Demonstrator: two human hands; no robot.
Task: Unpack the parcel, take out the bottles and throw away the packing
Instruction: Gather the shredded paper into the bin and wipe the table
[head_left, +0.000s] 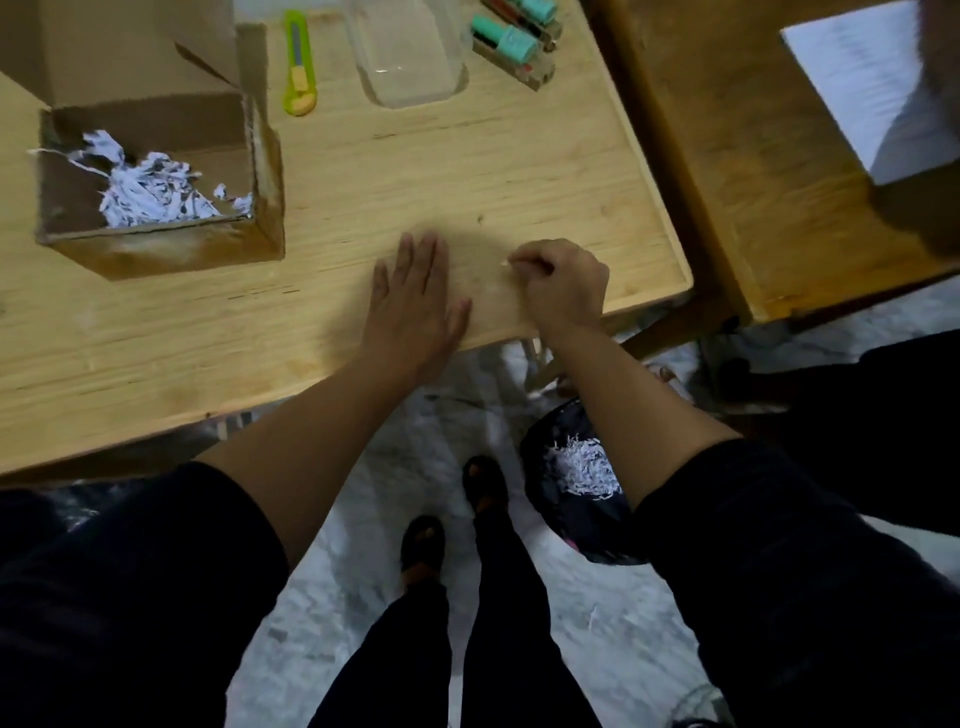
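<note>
Two hands on bench (156, 332): left hand (415, 291) flat, fingers apart; right hand (563, 286) pinching a scrap (503, 264). I'd sweep scraps together, drop into bin (566, 525). Bottles (511, 44) out; box (156, 171) holds shreds (150, 189).

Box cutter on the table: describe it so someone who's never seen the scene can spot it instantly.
Start at the open cardboard box with shredded paper at the far left of the wooden table. Just right of it, before the clear plastic container, lies the box cutter. It is the only slim, lime-green and yellow thing there; the bottles beyond have teal caps.
</note>
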